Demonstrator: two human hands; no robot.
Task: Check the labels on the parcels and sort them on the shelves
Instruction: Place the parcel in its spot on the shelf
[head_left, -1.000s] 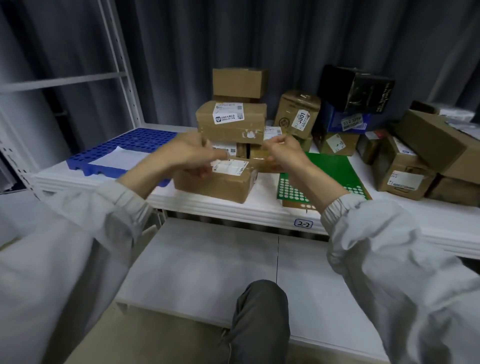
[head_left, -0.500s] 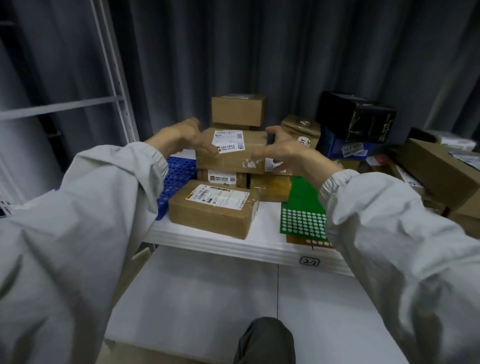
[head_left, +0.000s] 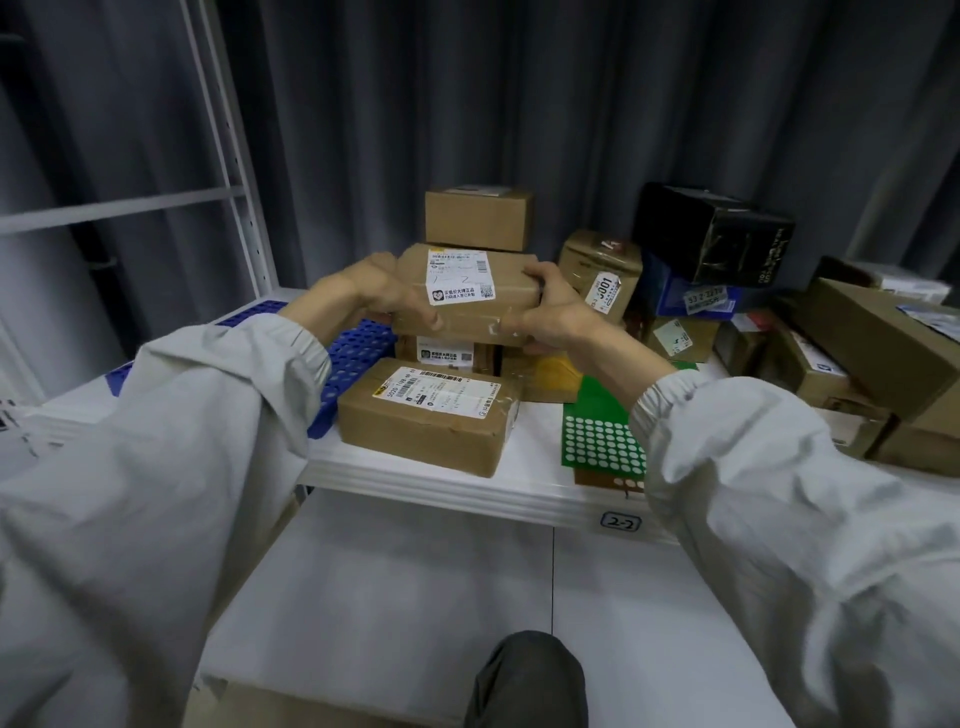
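Gripping a brown parcel (head_left: 467, 299) from both ends, the left hand (head_left: 379, 296) and the right hand (head_left: 550, 312) close around it in the middle of the stack on the white shelf (head_left: 441, 488), each with fingers wrapped over an end. The parcel's white label (head_left: 460, 275) faces the camera, so the step in hand looks like the check itself — reading the label while the parcel is held. A smaller box (head_left: 478, 218) stands just behind and above it, whether on the held parcel or behind it I cannot tell; under it lie two more boxes, and a flat parcel (head_left: 431, 413) lies in front, near the shelf edge. A blue tray (head_left: 353, 358) sits to the left, a green card (head_left: 602, 431) with white dots to the right, and a black box (head_left: 711, 234) tops the pile further right. A tag (head_left: 620, 521) reading 2-2 marks the shelf's front edge. Next, as I judge it, the parcel must come out level and slowly — the small box could tip if it rests on top — and then go to the shelf its label names.
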